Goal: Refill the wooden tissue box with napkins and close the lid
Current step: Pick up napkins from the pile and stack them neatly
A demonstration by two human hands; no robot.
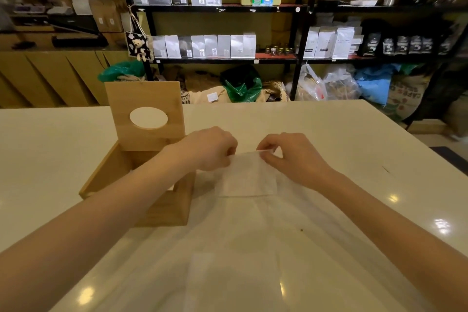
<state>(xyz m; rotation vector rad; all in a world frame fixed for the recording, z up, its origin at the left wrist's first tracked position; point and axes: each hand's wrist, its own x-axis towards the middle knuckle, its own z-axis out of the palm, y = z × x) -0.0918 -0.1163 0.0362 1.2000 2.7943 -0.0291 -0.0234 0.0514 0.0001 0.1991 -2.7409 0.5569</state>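
Observation:
A wooden tissue box [167, 206] stands on the white table at centre left. Its lid [147, 111], with an oval hole, is raised upright at the back. To the right of the box lies a stack of white napkins [249, 177] inside a thin clear plastic wrap [253, 248] that spreads toward me. My left hand [210, 148] pinches the far left edge of the wrap or napkins. The far right edge is pinched by my right hand [288, 154]. My left forearm crosses over the open box and hides part of its inside.
The white table [354, 139] runs wide to the right and left of the box. Behind it stand black shelves [222, 9] with coffee bags and kettles, and sacks and plastic bags on the floor. A wooden counter sits at far left.

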